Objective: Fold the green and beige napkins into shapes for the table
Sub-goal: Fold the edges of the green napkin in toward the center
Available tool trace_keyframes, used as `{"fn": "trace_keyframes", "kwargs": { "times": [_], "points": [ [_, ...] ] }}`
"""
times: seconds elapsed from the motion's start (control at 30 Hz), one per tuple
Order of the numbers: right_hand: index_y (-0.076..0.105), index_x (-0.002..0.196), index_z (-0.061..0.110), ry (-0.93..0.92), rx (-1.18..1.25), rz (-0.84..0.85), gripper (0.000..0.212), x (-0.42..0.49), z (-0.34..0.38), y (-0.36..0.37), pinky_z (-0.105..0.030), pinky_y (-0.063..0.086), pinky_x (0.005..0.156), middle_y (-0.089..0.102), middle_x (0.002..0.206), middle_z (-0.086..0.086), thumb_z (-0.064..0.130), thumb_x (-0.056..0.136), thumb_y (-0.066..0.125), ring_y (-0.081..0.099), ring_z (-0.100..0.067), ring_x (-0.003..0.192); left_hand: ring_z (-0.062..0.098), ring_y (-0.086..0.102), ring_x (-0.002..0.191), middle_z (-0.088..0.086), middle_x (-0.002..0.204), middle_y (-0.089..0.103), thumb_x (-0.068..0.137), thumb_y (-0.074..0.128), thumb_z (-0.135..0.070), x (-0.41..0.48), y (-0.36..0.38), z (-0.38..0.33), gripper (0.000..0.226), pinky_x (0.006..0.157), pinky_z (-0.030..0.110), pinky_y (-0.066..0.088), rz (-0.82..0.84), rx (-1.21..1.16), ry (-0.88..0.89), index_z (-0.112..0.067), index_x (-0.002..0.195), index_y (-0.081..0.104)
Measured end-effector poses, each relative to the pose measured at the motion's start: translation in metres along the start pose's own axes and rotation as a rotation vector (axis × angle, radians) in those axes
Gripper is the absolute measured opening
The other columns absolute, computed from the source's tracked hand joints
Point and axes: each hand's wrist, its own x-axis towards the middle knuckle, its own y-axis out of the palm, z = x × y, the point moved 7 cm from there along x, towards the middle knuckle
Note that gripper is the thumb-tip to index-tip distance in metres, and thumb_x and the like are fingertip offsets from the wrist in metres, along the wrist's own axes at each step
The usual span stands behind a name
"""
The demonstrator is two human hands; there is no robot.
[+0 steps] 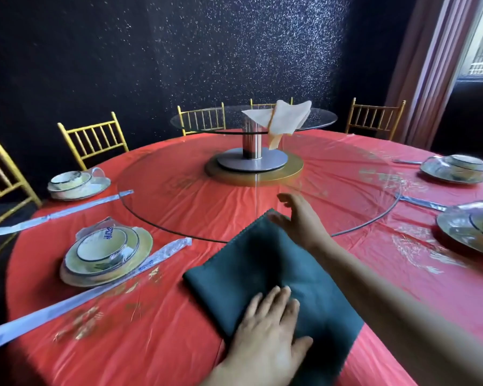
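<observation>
A dark green napkin (265,271) lies flat on the red tablecloth (151,330) in front of me, one corner pointing away. My left hand (271,332) rests palm down on its near part, fingers spread. My right hand (299,215) is at the far corner of the green napkin, fingers apart, touching or just above the cloth; it is blurred. A beige napkin (285,121) hangs draped over the edge of the raised upper glass turntable (207,121) at the table's centre.
A large glass lazy Susan (179,207) covers the middle of the table, its rim just beyond the green napkin. Wrapped dish sets (106,254) (469,227) and wrapped chopsticks (162,254) lie left and right. Gold chairs (92,140) ring the table.
</observation>
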Motion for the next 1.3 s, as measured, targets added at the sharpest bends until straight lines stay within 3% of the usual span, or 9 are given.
{"fn": "trace_keyframes", "kwargs": {
  "times": [0.1,0.23,0.43,0.57,0.67,0.77,0.87,1.07,1.3],
  "points": [
    [0.053,0.123,0.004,-0.238,-0.024,0.202,0.053,-0.091,0.026,0.007,-0.011,0.030,0.096,0.057,0.123,-0.009,0.042,0.087,0.046,0.049,-0.013,0.114,0.015,0.068,0.099,0.003,0.106,0.072,0.069,0.035,-0.052,0.000,0.004,0.000,0.061,0.100,0.033,0.025,0.017,0.057,-0.014,-0.016,0.097,0.074],
    [0.031,0.141,0.015,-0.150,0.006,0.434,0.098,-0.156,0.004,0.018,0.001,0.008,0.104,0.021,0.145,0.014,0.078,0.074,0.000,0.012,0.010,0.134,0.013,0.068,0.099,-0.001,0.103,0.073,0.066,0.036,-0.043,-0.001,0.001,-0.002,0.058,0.104,0.029,0.018,0.009,0.082,0.010,-0.017,0.105,0.072],
    [0.034,0.141,0.016,-0.243,-0.561,0.371,0.095,-0.142,-0.027,0.012,-0.013,-0.012,0.108,0.022,0.150,0.004,0.072,0.080,-0.010,0.024,-0.007,0.138,0.011,0.067,0.100,0.000,0.107,0.072,0.070,0.035,-0.051,0.001,0.004,0.001,0.060,0.100,0.031,0.025,0.008,0.057,-0.011,-0.015,0.096,0.075],
    [0.000,0.148,0.019,0.111,-0.591,0.438,0.136,-0.128,-0.096,-0.028,-0.024,-0.009,0.113,-0.009,0.154,0.004,0.086,0.034,-0.034,-0.005,-0.009,0.143,0.011,0.068,0.099,0.000,0.107,0.072,0.071,0.034,-0.053,0.001,0.004,0.000,0.060,0.092,0.029,0.031,0.030,0.045,0.009,-0.016,0.096,0.075],
    [0.000,0.147,0.014,0.247,-0.684,0.372,0.133,-0.120,-0.107,-0.062,-0.028,-0.006,0.115,-0.009,0.156,-0.005,0.088,0.041,-0.028,-0.009,-0.013,0.143,0.010,0.068,0.099,-0.002,0.106,0.072,0.072,0.034,-0.053,-0.002,0.003,-0.001,0.059,0.090,0.029,0.032,0.042,0.054,0.019,-0.017,0.095,0.075],
    [0.029,0.142,0.008,-0.063,-0.554,0.199,0.118,-0.117,-0.043,-0.045,-0.016,0.000,0.110,0.018,0.151,-0.004,0.081,0.064,-0.021,0.019,-0.015,0.141,0.009,0.067,0.099,-0.003,0.106,0.072,0.074,0.033,-0.054,-0.002,0.004,0.001,0.060,0.091,0.029,0.031,0.060,0.044,0.001,-0.018,0.095,0.075],
    [0.055,0.126,0.009,-0.282,-0.316,0.343,0.094,-0.125,0.007,0.008,-0.007,0.010,0.105,0.050,0.137,-0.008,0.070,0.082,-0.003,0.044,-0.016,0.129,0.010,0.067,0.099,0.000,0.104,0.073,0.091,0.022,-0.050,-0.003,0.008,0.002,0.065,0.092,0.029,0.032,0.093,0.058,0.010,-0.011,0.100,0.073],
    [0.022,0.145,0.023,-0.110,-0.165,0.527,0.126,-0.126,-0.008,0.036,-0.012,0.000,0.112,0.012,0.142,0.024,0.091,0.047,-0.020,0.005,0.014,0.131,0.008,0.046,0.127,0.000,0.132,0.054,0.072,0.015,-0.038,0.001,-0.009,0.010,0.068,0.112,0.022,0.014,0.071,-0.289,-0.054,-0.009,0.123,0.051],
    [-0.003,0.146,0.025,-0.218,-0.332,0.554,0.110,-0.137,-0.004,0.044,-0.017,-0.011,0.111,-0.006,0.154,0.011,0.084,0.056,-0.025,-0.011,-0.002,0.141,0.007,-0.007,0.144,-0.016,0.154,0.015,0.061,-0.008,-0.069,-0.004,-0.007,0.029,0.095,0.117,0.041,-0.009,0.270,-0.109,-0.071,-0.028,0.142,0.017]
  ]
}}
